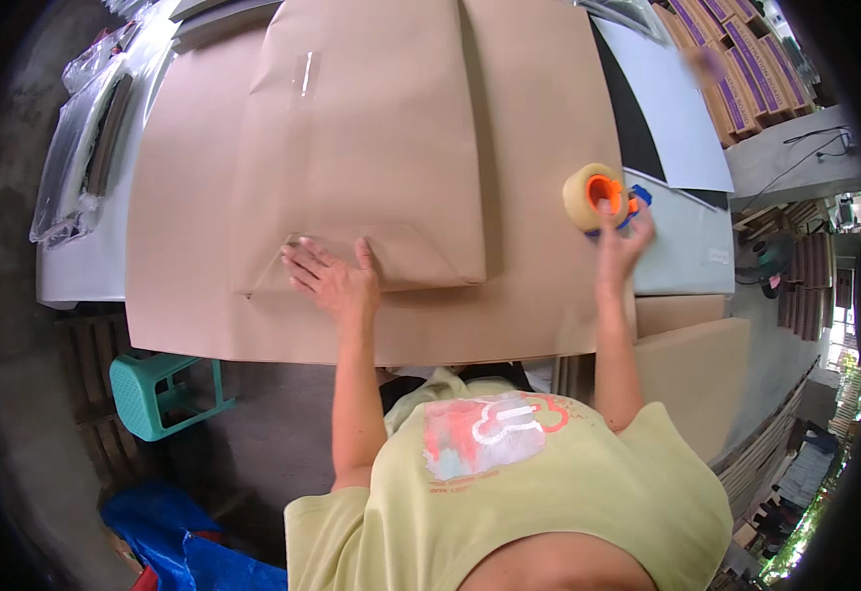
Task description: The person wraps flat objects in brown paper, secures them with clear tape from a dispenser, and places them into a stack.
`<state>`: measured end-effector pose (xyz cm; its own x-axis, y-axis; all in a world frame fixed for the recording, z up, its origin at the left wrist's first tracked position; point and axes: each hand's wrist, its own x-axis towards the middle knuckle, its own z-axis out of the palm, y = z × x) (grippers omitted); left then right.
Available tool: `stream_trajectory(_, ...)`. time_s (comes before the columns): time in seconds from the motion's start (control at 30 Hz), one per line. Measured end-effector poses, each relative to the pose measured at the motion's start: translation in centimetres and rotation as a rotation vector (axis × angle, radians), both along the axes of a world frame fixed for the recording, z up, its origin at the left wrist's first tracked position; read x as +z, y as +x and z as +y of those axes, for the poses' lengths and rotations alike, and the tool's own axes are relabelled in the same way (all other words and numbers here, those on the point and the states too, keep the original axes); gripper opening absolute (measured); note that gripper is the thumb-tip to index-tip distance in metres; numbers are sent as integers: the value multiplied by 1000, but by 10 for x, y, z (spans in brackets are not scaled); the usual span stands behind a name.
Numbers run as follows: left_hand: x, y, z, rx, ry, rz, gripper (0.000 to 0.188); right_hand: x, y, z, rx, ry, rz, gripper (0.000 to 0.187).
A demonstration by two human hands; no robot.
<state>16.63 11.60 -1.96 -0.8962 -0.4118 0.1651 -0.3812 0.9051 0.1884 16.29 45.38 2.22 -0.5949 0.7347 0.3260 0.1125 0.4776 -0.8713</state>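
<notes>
A large flat parcel (381,138) wrapped in brown paper lies in the middle of the table, on a wide brown sheet (184,217). My left hand (335,283) rests with fingers spread on the folded flap at the parcel's near end. A clear strip of tape (304,77) runs along the parcel's top toward the far side. To the right, my right hand (623,246) grips a tape dispenser (605,189) with an orange hub, blue parts and a roll of tape. The dispenser is over the brown sheet, apart from the parcel.
Plastic-wrapped flat pieces (81,148) lie at the table's left. White and black sheets (662,108) are on the right, with stacked cartons (746,69) beyond. A green stool (160,394) stands at lower left, near a blue tarp (184,542). Cardboard panels (692,374) lean at right.
</notes>
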Motion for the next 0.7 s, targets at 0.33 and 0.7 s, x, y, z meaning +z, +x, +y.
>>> stream_trajectory(0.33,8,-27,19,123,105,-136,90,-42,-56,60,-176,-908,-15,59)
stream_trajectory(0.7,13,-20,-80,-343,1390,93,86,133,-78,-183,1589,367,-42,51)
